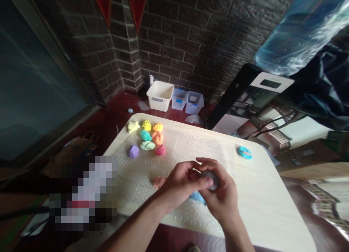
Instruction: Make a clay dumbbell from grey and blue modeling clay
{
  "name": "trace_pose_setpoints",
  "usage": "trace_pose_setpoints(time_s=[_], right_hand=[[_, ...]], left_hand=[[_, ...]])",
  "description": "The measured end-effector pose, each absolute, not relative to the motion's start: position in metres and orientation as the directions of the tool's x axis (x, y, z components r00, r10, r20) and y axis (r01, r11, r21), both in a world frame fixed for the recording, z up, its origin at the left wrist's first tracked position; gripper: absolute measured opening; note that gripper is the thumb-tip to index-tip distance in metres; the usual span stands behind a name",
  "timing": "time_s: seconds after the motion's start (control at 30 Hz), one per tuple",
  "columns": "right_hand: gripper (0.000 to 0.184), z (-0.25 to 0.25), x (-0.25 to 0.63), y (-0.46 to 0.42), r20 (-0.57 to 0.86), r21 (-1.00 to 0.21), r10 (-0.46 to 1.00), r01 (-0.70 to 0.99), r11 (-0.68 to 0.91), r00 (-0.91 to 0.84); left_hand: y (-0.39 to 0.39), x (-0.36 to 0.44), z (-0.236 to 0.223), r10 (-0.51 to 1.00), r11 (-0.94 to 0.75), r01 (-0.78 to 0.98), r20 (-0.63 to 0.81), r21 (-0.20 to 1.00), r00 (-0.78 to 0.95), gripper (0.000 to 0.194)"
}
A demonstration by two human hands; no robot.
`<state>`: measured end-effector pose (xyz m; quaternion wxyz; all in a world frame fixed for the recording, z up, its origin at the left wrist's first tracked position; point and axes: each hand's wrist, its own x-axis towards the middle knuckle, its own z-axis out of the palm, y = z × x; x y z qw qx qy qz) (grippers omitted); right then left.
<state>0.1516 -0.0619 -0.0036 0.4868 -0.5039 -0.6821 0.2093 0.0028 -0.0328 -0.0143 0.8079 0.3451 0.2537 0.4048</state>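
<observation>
Currently, through the head view, I have the left hand and right hand together, cupped around a gray modeling-clay lump over the bench. I'd expect it light, soft and easily dented, best held gently around its sides.

Free tabletop between hands and turquoise disc; colored lumps crowd far left
</observation>
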Motion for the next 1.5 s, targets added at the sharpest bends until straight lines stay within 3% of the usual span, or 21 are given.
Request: trace_pose_setpoints(time_s=[0.13, 0.3, 0.6, 0.77, 0.9, 1.07, 1.33, 1.5], right_hand=[[0.028, -0.001, 0.155, -0.062, 0.441, -0.751, 0.892, 0.5, 0.43, -0.104], [0.024, 0.005, 0.155, -0.063, 0.426, -0.75, 0.887, 0.48, 0.455, -0.176], [0.017, 0.002, 0.148, -0.064, 0.419, -0.8, 0.904, 0.436, 0.412, -0.084], [0.017, 0.0, 0.151, -0.065, 0.432, -0.805, 0.902, 0.443, 0.395, -0.018], [0.029, 0.004, 0.154, -0.065, 0.396, -0.816, 0.915, 0.427, 0.391, -0.08], [0.013, 0.008, 0.151, -0.065, 0.423, -0.801, 0.9, 0.423, 0.424, -0.101], [0.026, 0.009, 0.152, -0.064, 0.441, -0.785, 0.892, 0.441, 0.435, -0.095], [0.018, 0.009, 0.15, -0.065, 0.406, -0.824, 0.908, 0.386, 0.414, -0.106]], left_hand=[[-0.031, 0.001, -0.016, 0.829, 0.434, -0.462, -0.142, 0.773, 0.54, 0.04], [-0.03, -0.004, -0.016, 0.782, 0.466, -0.467, -0.103, 0.752, 0.615, 0.032], [-0.029, -0.002, -0.015, 0.779, 0.46, -0.484, -0.077, 0.744, 0.622, 0.03], [-0.03, 0.0, -0.016, 0.783, 0.462, -0.411, -0.143, 0.786, 0.606, 0.031], [-0.029, -0.003, -0.014, 0.769, 0.458, -0.371, -0.151, 0.808, 0.621, 0.031], [-0.029, -0.005, -0.013, 0.74, 0.451, -0.334, -0.138, 0.828, 0.658, 0.034], [-0.028, -0.003, -0.016, 0.737, 0.464, -0.317, -0.162, 0.827, 0.656, 0.036], [-0.03, -0.006, -0.016, 0.73, 0.468, -0.303, -0.169, 0.83, 0.663, 0.04]])
